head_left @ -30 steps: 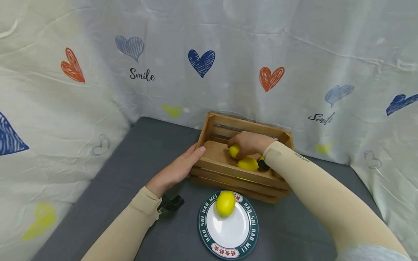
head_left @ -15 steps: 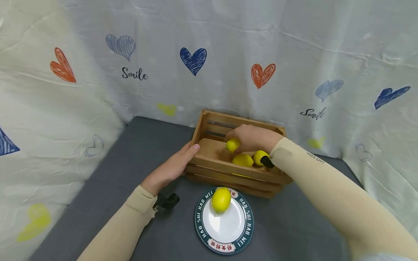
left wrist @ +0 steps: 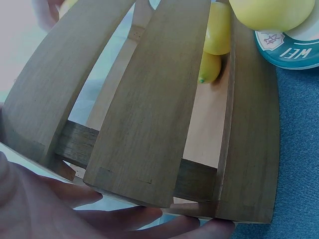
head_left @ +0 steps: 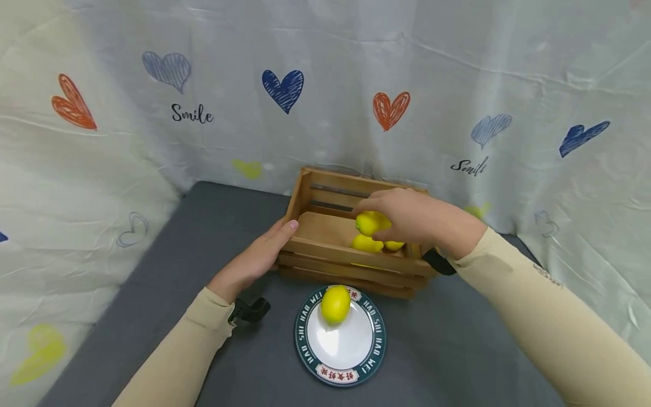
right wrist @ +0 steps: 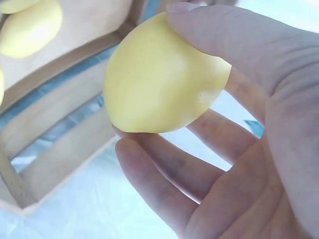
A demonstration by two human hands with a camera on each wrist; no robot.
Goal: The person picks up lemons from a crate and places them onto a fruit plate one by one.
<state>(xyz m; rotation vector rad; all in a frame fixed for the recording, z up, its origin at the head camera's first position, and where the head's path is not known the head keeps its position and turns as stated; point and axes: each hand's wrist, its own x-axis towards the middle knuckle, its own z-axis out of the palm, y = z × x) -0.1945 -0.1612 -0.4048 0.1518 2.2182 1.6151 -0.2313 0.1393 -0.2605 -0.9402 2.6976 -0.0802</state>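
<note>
Right hand has a lemon pinched between the thumb and fingertips, held up over the inside of the wooden crate, so that one looks properly picked. Left hand is just resting on the crate's left end, thumb up by the rim and fingers lying pretty straight along the outside, probably to keep it steady. Down in the crate I count at least two more lemons, one toward the middle and one partly tucked behind the right hand; can't rule out others hiding. Another lemon is sitting on the plate out front, so if they're all meant for the plate I'd call it early days: one done, one in hand, a couple left. Roomwise, the front wall of the crate is the lip between the held lemon and the plate, and the plate sits right up close to it (can't tell if they touch). The plate's lemon is toward the far side, leaving bare white nearer the person. Behind the crate the curtain is tight, but the gray surface spreads wide to the left.
</note>
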